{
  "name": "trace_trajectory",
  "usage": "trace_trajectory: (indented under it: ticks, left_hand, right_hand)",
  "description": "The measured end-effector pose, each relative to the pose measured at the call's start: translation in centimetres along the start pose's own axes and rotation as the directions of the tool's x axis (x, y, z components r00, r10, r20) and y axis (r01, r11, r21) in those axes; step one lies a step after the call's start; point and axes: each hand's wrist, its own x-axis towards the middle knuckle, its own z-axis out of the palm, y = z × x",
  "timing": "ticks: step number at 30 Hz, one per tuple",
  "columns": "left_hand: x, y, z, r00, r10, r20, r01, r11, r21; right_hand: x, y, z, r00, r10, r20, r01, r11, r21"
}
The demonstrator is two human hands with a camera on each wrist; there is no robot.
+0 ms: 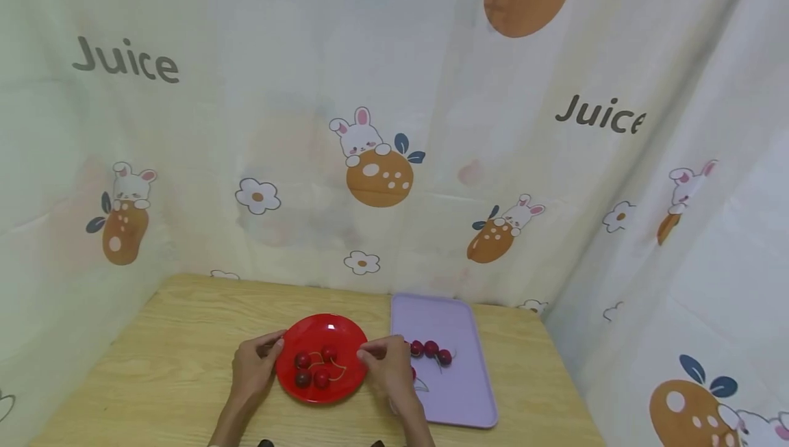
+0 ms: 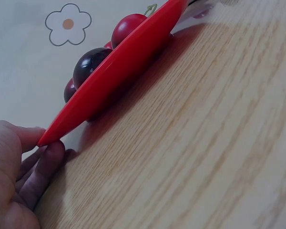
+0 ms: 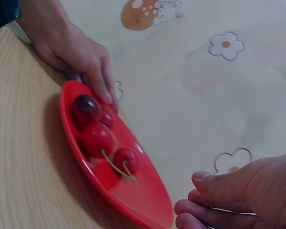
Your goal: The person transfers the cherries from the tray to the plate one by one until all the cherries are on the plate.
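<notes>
A round red plate [image 1: 351,337] bears several dark red cherries [image 1: 322,379], some with green stems. My left hand [image 1: 251,368] grips the plate's left rim, its thumb on top and fingers underneath, as the left wrist view shows. At the plate's right rim is my right hand [image 1: 388,368]. In the right wrist view its thumb [image 3: 219,186] and bent fingers are slightly apart, with nothing between them, and the fingertips come close beside the red rim. One cherry [image 2: 91,66] on the plate is nearly black.
A lilac rectangular tray [image 1: 444,399] lies to the right, partly behind my right hand and forearm. More cherries [image 1: 431,348] lie on it, some hidden by the hand. A printed curtain [image 1: 296,139] surrounds the wooden table [image 1: 203,324] at the back and sides.
</notes>
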Motion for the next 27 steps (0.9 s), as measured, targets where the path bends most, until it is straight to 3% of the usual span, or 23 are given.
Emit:
trace_trajectory:
  ticks: [5,14,27]
  left_hand:
    - [0.1,-0.1,0.0,1.0,0.008,-0.004,-0.008,1.0,0.006]
    - [0.0,-0.3,0.0,1.0,0.018,-0.001,-0.018,1.0,0.02]
    - [-0.1,-0.3,0.1,1.0,0.029,-0.007,-0.028,0.999,0.021]
  right_hand:
    - [-0.1,0.5,-1.7,0.999,-0.005,-0.033,0.005,1.0,-0.018]
    - [-0.2,2.0,-4.9,0.993,0.078,-0.086,-0.077,0.997,0.021]
    - [-0.5,4.6,-8.5,0.971,0.114,-0.212,-0.134,0.988,-0.082]
